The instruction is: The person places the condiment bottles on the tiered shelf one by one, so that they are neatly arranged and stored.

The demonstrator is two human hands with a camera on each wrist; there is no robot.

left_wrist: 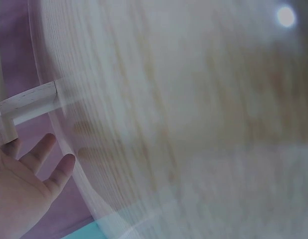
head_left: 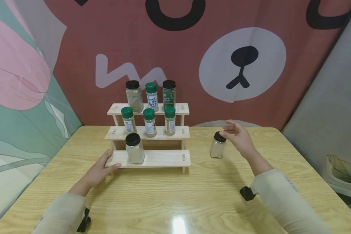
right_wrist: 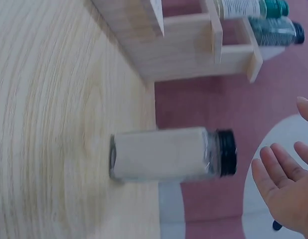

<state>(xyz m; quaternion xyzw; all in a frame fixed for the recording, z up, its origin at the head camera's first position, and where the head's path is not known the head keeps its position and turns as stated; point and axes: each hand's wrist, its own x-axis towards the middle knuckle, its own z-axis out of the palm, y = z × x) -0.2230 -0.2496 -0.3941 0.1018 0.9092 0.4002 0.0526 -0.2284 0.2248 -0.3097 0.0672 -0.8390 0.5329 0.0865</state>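
Observation:
My left hand (head_left: 96,170) is at the left end of the bottom step of a pale wooden three-tier rack (head_left: 163,158), touching it with thumb and fingers spread. In the left wrist view, the fingers of the left hand (left_wrist: 29,189) look fairly straight. A square jar of pale powder with a black lid (head_left: 133,152) stands on that step. To the right of the rack, a similar black-lidded jar (head_left: 217,149) stands upright on the table. My right hand (head_left: 240,139) hovers by its lid; the right wrist view shows the fingers apart from the jar (right_wrist: 161,154), holding nothing.
Three green-capped shakers (head_left: 150,126) stand on the middle step. Up on the top step are a black-lidded jar (head_left: 135,99), a green-capped shaker (head_left: 152,100) and a dark green jar (head_left: 169,96). A patterned cloth (head_left: 128,42) hangs behind the wooden table (head_left: 152,201).

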